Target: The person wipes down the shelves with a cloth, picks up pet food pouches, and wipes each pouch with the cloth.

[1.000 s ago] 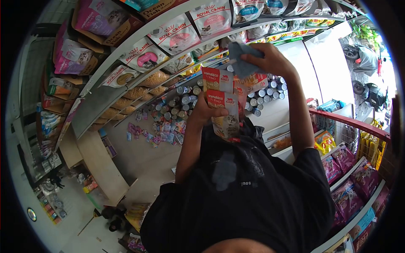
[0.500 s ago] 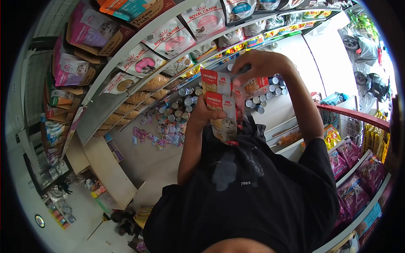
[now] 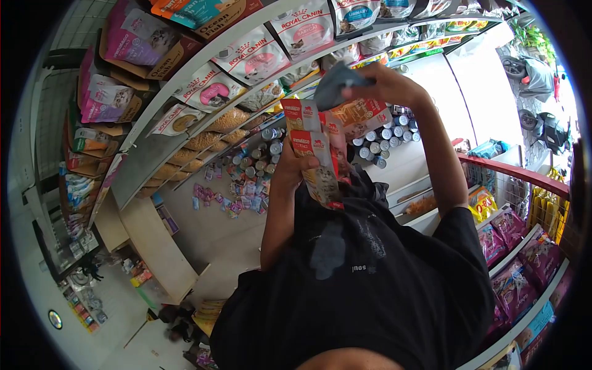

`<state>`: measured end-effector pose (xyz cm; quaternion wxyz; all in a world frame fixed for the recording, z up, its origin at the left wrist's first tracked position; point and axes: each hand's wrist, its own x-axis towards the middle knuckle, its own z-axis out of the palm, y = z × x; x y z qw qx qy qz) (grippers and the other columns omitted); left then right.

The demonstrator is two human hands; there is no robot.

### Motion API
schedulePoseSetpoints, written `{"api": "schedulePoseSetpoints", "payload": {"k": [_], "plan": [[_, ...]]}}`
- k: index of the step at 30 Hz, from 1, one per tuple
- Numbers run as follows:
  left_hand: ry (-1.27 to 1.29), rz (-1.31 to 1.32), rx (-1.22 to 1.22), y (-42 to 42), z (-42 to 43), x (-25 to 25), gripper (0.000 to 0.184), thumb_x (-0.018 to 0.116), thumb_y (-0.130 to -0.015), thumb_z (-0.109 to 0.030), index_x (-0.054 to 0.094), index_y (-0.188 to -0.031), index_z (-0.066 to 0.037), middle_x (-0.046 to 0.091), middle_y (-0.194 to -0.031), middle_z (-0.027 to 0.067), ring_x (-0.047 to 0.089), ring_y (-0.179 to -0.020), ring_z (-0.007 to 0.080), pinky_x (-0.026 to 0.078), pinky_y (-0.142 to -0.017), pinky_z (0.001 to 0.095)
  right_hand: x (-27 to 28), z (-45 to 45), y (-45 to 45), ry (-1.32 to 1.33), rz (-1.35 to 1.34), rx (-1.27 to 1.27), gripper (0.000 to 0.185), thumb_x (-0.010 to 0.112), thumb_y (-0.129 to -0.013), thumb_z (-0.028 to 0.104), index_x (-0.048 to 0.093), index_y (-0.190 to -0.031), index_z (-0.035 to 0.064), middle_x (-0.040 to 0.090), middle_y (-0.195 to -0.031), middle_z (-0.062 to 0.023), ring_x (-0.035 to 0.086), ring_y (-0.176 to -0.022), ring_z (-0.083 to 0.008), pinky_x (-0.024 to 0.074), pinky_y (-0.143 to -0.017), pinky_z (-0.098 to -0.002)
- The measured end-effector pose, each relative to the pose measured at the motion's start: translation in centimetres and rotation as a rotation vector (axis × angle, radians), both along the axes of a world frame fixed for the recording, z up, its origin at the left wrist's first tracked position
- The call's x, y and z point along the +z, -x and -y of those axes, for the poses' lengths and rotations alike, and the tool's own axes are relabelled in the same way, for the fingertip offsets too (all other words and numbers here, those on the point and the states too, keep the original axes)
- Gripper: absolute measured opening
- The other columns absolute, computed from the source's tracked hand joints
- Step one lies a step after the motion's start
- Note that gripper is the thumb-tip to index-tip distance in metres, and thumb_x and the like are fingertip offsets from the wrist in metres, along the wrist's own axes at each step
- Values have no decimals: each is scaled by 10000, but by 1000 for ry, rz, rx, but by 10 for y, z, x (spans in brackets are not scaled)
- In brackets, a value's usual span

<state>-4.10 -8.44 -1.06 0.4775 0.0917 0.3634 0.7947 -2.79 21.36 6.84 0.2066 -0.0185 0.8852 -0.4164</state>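
Observation:
My left hand (image 3: 295, 168) is closed around several red-and-silver cat food pouches (image 3: 322, 174), thumb across the front one. The pouches overlap, with animal&co lettering and a printed cat facing me. Another red-and-orange piece (image 3: 361, 117) of similar packaging sticks out to the right behind them; how it joins the rest I cannot make out. Above the pouches, my right hand (image 3: 394, 85) grips a grey-blue cloth (image 3: 336, 84), which is blurred by motion and hangs left from my fingers.
Royal Canin bags (image 3: 251, 54) stand along the curved shelf ahead, above clear bags of kibble (image 3: 206, 139). Beyond my hands, cans (image 3: 377, 147) and small sachets (image 3: 246, 198) lie on a pale surface. A red-topped rack (image 3: 518, 176) and purple bags (image 3: 512, 283) are at the right.
The grey-blue cloth now shows in my right hand, swung up and left above the pouches. My left hand and the pouches have shifted slightly left, and the packaging behind shows more.

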Motion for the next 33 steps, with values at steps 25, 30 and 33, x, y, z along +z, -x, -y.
{"api": "schedulePoseSetpoints", "payload": {"k": [25,30,33], "plan": [[-111,228,158,-1,2,-5,779,816,-697,-138,457,-1378,-20,685,-1156,142,716,-916,254,597,-777,336,-25,14,-33,489,-378,-499,562,758,-883,330,611,-1278,-43,677,-1130,-194,677,-874,-212,532,-709,-253],[-115,106,91,6,10,-22,758,808,-689,-118,474,-1364,-29,694,-1142,139,721,-903,246,598,-784,334,-21,17,-32,252,-279,-458,520,819,-816,335,669,-1136,-47,711,-971,-151,649,-674,-164,482,-566,-211],[-116,146,95,10,7,-25,737,802,-687,-112,488,-1348,-33,704,-1112,130,725,-864,235,599,-762,322,-20,22,-28,327,-254,-504,446,790,-849,358,679,-1032,-34,698,-844,-100,599,-598,-132,453,-524,-216]]}}
